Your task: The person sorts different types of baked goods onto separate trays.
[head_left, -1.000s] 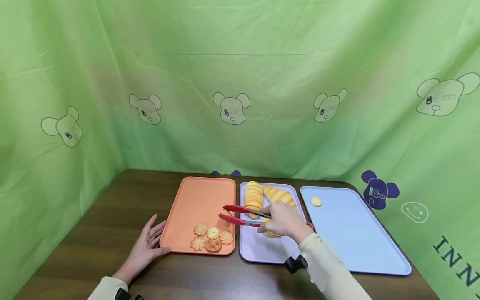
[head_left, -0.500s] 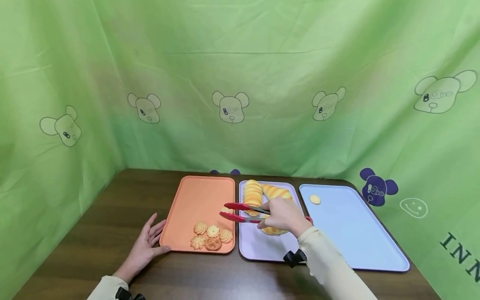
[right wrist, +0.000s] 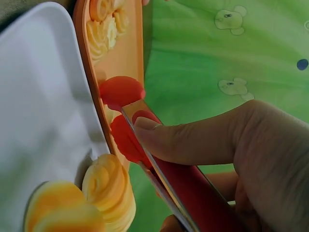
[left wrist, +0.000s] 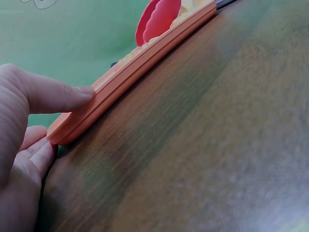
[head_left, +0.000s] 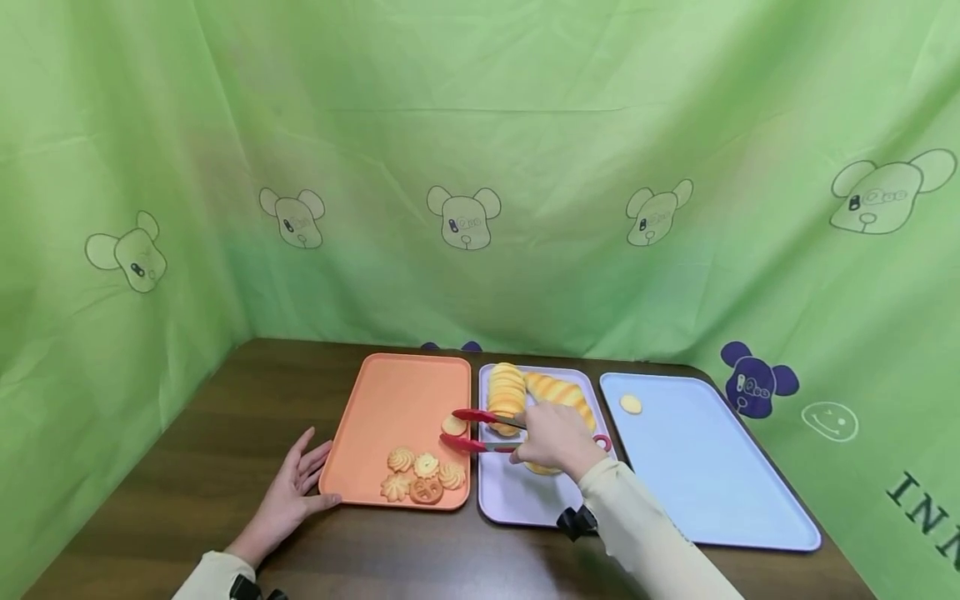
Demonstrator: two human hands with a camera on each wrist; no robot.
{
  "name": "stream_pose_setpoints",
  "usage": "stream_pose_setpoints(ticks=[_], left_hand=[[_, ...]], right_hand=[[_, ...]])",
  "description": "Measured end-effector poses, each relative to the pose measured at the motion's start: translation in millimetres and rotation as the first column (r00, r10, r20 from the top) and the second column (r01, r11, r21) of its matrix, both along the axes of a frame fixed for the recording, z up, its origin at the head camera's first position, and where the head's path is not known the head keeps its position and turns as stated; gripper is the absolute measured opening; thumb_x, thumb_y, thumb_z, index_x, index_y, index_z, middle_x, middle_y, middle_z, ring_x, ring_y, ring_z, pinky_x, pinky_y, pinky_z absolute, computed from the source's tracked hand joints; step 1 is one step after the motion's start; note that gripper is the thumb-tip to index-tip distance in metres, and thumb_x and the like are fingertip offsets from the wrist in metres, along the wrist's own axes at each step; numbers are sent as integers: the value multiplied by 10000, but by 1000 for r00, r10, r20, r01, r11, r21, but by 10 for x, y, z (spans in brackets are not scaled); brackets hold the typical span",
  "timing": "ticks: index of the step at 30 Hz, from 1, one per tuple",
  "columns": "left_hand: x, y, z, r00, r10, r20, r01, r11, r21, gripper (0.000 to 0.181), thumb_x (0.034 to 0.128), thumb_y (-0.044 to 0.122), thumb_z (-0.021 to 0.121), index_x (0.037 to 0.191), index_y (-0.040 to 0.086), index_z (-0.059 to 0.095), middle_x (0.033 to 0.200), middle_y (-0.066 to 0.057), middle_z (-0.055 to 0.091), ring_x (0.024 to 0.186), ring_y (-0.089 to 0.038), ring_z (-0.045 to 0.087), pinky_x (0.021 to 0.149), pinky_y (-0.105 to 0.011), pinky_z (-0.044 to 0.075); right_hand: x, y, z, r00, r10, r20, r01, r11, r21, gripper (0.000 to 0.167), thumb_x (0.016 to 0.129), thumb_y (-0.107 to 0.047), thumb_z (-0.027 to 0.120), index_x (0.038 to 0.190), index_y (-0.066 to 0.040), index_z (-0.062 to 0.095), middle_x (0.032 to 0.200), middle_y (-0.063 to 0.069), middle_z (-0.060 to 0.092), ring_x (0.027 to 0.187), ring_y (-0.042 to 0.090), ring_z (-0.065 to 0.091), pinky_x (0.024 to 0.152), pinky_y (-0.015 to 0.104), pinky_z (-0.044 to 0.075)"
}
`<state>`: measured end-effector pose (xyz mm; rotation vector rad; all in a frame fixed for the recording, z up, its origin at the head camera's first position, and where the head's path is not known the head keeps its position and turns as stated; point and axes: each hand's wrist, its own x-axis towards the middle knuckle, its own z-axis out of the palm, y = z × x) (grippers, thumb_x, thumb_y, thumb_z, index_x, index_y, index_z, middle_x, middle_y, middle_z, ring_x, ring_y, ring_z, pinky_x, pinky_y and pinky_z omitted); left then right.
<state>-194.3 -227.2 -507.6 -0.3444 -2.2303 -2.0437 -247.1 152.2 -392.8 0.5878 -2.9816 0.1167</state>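
Note:
Beside the front left corner of the orange tray (head_left: 390, 392) is my left hand (head_left: 283, 502), its fingers extended; its thumb (left wrist: 63, 96) touches the tray's rim (left wrist: 130, 77) in the left wrist view. My right hand (head_left: 557, 437) grips the red-tipped metal tongs (head_left: 501, 447) over the purple tray (head_left: 517, 504). The tong tips are parted around a round pale cookie (head_left: 453, 426) near the orange tray's right edge. In the right wrist view, my right hand (right wrist: 251, 145) has its thumb on the tongs (right wrist: 186, 186); the red tips partly hide the cookie.
Several cookies (head_left: 426, 466) lie at the orange tray's front right. Striped bread (head_left: 507, 392) lies in the purple tray, with more (head_left: 558, 392) partly under the right hand. The blue tray (head_left: 705, 458) at the right bears one pale round cookie (head_left: 631, 404).
My right hand has shifted slightly left. The tong tips have parted more, and more of the cookie between them shows. My left hand has stayed in place.

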Motion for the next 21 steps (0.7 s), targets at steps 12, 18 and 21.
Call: stream_pose_setpoints(ticks=[12, 18, 21], left_hand=[[8, 1, 26, 1000, 4, -15, -5, 1000, -22, 1089, 750, -183, 752, 1553, -68, 24, 1489, -394, 307, 1326, -227, 425, 944, -116, 419], [15, 8, 20, 1000, 1, -31, -2, 1000, -20, 1085, 750, -187, 750, 1548, -79, 23, 1483, -402, 308, 1320, -213, 433, 949, -117, 416], [20, 9, 18, 1000, -1, -31, 1, 1000, -8, 1085, 749, -190, 748, 1548, -79, 23, 1484, -403, 305, 1275, -77, 464, 952, -116, 414]], right_hand=[[15, -49, -31, 998, 28, -59, -25, 999, 48, 283, 706, -376, 852, 769, -173, 666, 661, -11, 544, 601, 214, 537, 503, 422, 455], [24, -43, -74, 994, 54, -97, -51, 998, 38, 286, 715, -372, 858, 756, -163, 667, 655, -1, 544, 584, 227, 538, 489, 425, 453], [28, -29, -75, 994, 61, -86, -60, 998, 20, 287, 743, -372, 846, 738, -169, 643, 638, -17, 517, 579, 217, 527, 493, 423, 450]])
